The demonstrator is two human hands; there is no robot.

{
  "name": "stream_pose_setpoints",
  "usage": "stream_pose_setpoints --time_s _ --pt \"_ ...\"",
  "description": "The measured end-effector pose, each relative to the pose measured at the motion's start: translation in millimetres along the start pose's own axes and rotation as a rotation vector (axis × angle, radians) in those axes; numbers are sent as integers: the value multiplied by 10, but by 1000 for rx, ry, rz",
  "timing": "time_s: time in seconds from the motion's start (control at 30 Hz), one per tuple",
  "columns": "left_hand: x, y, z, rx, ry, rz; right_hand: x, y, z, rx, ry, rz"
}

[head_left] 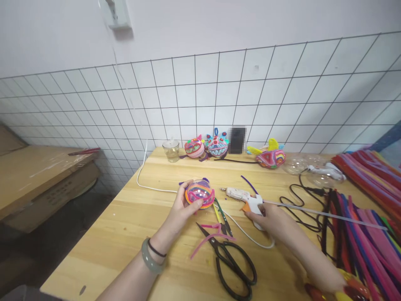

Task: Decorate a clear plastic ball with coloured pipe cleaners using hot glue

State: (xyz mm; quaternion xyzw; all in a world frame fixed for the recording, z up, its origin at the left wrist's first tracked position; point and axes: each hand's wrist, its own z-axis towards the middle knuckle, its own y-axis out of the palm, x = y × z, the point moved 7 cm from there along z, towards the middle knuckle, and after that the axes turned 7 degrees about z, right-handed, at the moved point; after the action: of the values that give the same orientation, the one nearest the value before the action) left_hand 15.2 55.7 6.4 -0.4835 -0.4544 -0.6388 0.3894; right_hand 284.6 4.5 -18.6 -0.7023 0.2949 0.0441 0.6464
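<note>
My left hand [184,205] is closed around a clear plastic ball [200,194] wound with orange, pink and purple pipe cleaners. To the right, my right hand [269,217] grips the handle of a white hot glue gun [244,195] with an orange trigger. Its nozzle points left toward the ball, with a gap between them. A long translucent glue stick [326,214] sticks out of the gun's back. Below the ball lie black-handled scissors [233,263], pink pipe cleaner pieces [213,236] and a green-handled tool [223,217].
Decorated balls [216,146] stand along the wall beside a glass cup [171,151] and a dark pixelated panel [237,140]. Clear plastic shells [296,164], a black cord [296,196] and pipe cleaner bundles [357,234] occupy the right. A white cable [250,240] curves below the glue gun.
</note>
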Motion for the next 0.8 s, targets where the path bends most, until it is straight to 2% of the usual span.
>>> stream_pose_setpoints --time_s 0.23,0.37,0.43,0.5,0.57,0.67,0.8 --pt "-16 -19 11 -3 -1 16 4 -7 -2 6 -10 -10" --pt "-24 -29 20 6 -5 13 -4 -72 -13 75 -37 -20" --pt "-19 -36 26 18 3 8 -117 -121 -58 156 -126 0" --pt "-9 -37 29 29 17 11 -330 -108 -150 200 -288 42" --pt "3 -29 29 31 30 24 -559 15 -262 139 -428 74" --pt "18 -15 25 37 33 45 -884 263 -450 -20 -651 83" --pt "35 0 18 37 32 60 -1007 422 -519 -91 -673 61"
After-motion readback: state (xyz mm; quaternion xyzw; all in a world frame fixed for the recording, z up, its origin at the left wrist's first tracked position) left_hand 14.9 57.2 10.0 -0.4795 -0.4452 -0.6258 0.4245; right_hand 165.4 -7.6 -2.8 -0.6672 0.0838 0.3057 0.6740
